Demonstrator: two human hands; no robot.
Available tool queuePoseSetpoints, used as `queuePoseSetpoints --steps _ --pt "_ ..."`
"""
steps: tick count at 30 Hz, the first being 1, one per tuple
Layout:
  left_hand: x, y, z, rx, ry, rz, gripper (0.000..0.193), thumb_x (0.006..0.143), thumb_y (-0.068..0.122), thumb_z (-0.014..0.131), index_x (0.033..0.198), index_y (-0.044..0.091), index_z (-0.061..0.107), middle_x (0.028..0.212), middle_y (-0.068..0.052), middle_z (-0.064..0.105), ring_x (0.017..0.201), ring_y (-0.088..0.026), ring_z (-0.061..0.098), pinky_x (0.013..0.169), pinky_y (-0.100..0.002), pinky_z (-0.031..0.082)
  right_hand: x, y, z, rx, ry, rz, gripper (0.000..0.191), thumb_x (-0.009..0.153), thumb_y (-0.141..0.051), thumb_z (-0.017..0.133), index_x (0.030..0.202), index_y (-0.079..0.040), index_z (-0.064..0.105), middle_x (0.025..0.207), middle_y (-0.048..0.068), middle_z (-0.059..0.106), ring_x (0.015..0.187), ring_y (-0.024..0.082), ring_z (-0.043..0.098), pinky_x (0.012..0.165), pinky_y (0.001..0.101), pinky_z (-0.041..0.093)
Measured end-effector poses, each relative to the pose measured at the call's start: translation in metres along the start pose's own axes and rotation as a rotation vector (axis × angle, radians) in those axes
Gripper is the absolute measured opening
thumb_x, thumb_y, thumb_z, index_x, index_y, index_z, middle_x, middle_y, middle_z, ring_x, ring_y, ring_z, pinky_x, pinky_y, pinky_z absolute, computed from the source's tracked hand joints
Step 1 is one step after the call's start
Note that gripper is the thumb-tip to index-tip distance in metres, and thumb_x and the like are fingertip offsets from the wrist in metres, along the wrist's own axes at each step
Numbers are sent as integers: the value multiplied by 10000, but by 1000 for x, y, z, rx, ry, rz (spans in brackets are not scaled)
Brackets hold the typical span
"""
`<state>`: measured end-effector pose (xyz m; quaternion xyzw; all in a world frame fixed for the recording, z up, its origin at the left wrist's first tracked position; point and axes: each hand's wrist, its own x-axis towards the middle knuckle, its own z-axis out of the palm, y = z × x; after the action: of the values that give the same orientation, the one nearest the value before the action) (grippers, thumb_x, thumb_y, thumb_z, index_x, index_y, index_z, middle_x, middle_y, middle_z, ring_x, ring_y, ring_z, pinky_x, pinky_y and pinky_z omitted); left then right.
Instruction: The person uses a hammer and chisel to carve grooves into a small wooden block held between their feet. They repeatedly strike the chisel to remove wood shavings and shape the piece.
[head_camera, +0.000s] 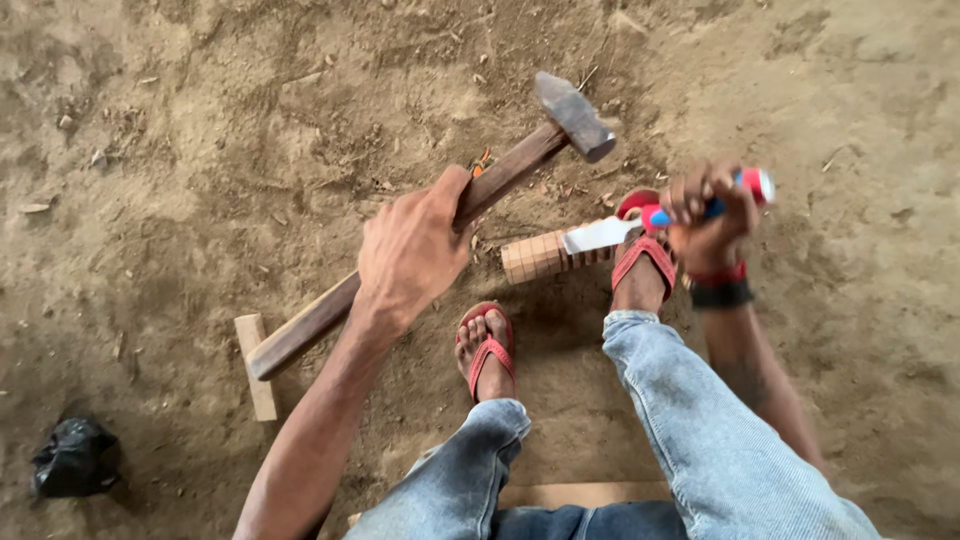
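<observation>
- Left hand (410, 255): grip wrapped tight round the hammer (440, 220), fingers curled under the handle about midway along its length.
- Hammer: long dark-brown wooden handle, running diagonally; butt end sticks out below and left of the grip, grey steel head up and right of it, raised off the ground. Head is worn, dull, wedge-ish on one side.
- Right hand (712, 225): grip closed round the chisel (640, 225), fist on the handle, fingers folded over the top. Black wristband and red band on that wrist.
- Chisel: red and blue handle with a white-ringed red end cap poking out right of the grip; flat bright steel blade points left of the grip, tip lying on the wooden block (545, 255).
- Wooden block: pale, short, squared stick; its surface is scored into a grid of small squares. It lies on the dirt ground (200, 120), just left of the right grip, with one end against the right foot (640, 275).
- Feet: both in red flip-flops, blue jeans above. Left foot (487, 350) sits below the left grip.
- Small pale wood offcut (257, 365) on the dirt, just below the hammer's butt end.
- Crumpled black plastic bag (72, 458), far down-left of the left grip; contents can't be seen.
- Wooden plank (580, 493) partly visible under the legs.
</observation>
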<state>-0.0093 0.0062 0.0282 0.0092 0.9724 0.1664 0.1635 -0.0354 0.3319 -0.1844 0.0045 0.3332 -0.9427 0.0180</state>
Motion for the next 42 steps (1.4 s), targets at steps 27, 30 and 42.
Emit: queuePoseSetpoints --steps 27,30,42 --pt "152 171 81 126 80 605 236 865 345 660 1053 202 655 1000 -81 744 949 -309 739 742 -493 602 22 5 0 115 403 81 174 953 -210 645 852 -135 524 697 -13 506 529 112 443 513 289 417" --pt "130 175 67 33 76 539 244 891 293 627 1100 166 620 976 -86 741 930 -328 734 713 -497 595 23 12 9 103 443 38 143 1005 -210 599 1003 -67 600 851 27 610 650 130 526 608 289 449" --pt "81 154 -2 -136 11 444 366 937 178 575 1287 140 477 986 -119 726 893 -356 740 700 -507 580 20 22 14 -69 385 -143 169 947 -115 703 1034 -117 558 868 23 602 679 138 532 616 307 463"
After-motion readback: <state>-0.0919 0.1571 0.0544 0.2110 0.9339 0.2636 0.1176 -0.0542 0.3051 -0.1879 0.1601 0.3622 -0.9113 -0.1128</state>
